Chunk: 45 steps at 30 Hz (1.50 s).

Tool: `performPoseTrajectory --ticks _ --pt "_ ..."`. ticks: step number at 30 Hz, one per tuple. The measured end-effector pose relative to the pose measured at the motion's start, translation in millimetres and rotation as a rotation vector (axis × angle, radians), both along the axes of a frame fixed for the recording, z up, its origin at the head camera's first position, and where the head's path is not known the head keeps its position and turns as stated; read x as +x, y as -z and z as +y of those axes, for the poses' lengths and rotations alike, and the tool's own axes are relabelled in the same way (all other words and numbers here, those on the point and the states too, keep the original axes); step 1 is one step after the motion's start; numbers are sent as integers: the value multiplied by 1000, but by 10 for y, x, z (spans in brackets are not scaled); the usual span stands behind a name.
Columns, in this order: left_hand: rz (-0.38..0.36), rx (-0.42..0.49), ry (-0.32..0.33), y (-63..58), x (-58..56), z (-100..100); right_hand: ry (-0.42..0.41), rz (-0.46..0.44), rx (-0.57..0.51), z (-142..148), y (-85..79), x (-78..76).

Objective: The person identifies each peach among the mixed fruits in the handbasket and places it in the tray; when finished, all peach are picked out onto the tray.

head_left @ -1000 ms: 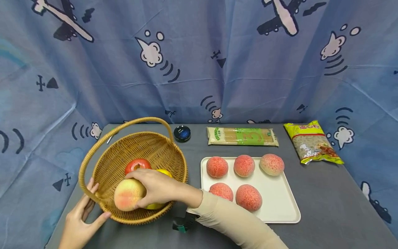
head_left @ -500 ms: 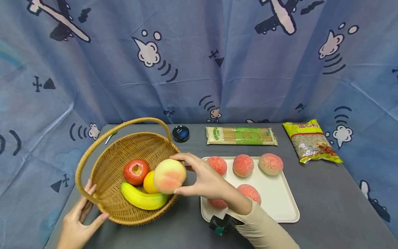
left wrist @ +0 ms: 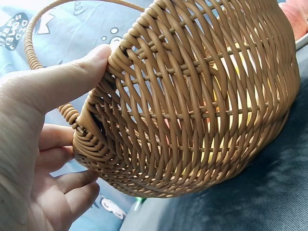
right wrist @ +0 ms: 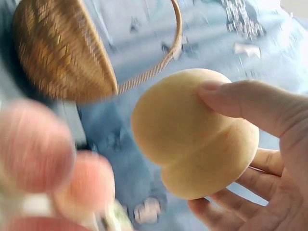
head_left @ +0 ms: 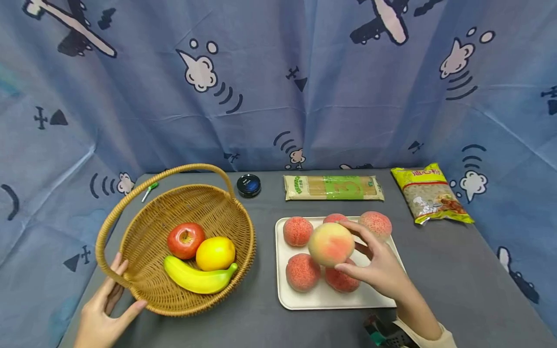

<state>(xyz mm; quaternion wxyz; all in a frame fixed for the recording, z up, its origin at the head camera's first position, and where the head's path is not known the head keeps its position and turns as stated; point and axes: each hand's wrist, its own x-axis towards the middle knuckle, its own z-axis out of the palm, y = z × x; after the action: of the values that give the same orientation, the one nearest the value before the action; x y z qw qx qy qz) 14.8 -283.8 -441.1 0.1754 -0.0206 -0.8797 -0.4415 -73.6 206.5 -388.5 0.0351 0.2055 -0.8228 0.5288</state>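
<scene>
My right hand [head_left: 383, 268] holds a pale yellow peach [head_left: 331, 245] with a pink blush between thumb and fingers, above the white tray [head_left: 304, 302]. On that tray sit several red speckled peach-like fruits [head_left: 303, 273], some partly hidden by the held peach and hand. My left hand [head_left: 104, 309] grips the left side of the wicker basket [left wrist: 192, 106], thumb at the rim and fingers by the handle's base. Inside the tilted basket lie a red apple [head_left: 186, 240], a yellow lemon-like fruit [head_left: 215, 253] and a banana [head_left: 200, 278].
Behind the tray lies a pack of noodles [head_left: 334, 187]. A yellow bag [head_left: 432, 193] rests at the back right. A round dark tin [head_left: 249, 185] and a small green-handled tool [head_left: 150, 191] are at the back left. A patterned curtain [head_left: 252, 96] surrounds the grey table [head_left: 261, 319].
My right hand has lifted the pale peach out of the basket and carried it right, over the tray. The apple, lemon-like fruit and banana are now uncovered. My left hand stays at the basket.
</scene>
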Motion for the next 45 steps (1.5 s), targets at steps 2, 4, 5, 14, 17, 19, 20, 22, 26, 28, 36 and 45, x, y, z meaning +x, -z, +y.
performPoseTrajectory --ticks 2,4,5,14,17,19,20,22,26,28,36,45 --pt "-1 -2 -1 -8 5 -4 64 -3 23 173 78 65" --pt "-3 -1 -2 -18 11 -3 134 -20 49 335 169 134" --pt "-3 -1 -1 -23 13 -4 168 -33 58 412 216 167" --pt "2 -16 -6 -42 28 -12 412 -208 179 881 599 332" --pt "-1 -16 -7 -50 28 -16 424 -274 217 947 675 353" --pt "-6 -12 -10 -56 30 -15 420 -302 240 983 704 364" --pt "-9 -9 -14 -60 35 -11 412 -312 243 999 714 362" --pt "-14 -7 -21 -65 45 -5 393 -328 247 1030 728 352" --pt "-19 -10 -30 -68 64 -8 341 -376 257 1089 740 313" --pt "-22 -11 -32 -67 73 -16 307 -403 273 1114 740 293" --pt "-22 -18 -44 -71 93 -35 189 -436 298 1133 719 251" --pt "-22 -140 -90 -107 59 -29 205 -401 278 1139 730 275"
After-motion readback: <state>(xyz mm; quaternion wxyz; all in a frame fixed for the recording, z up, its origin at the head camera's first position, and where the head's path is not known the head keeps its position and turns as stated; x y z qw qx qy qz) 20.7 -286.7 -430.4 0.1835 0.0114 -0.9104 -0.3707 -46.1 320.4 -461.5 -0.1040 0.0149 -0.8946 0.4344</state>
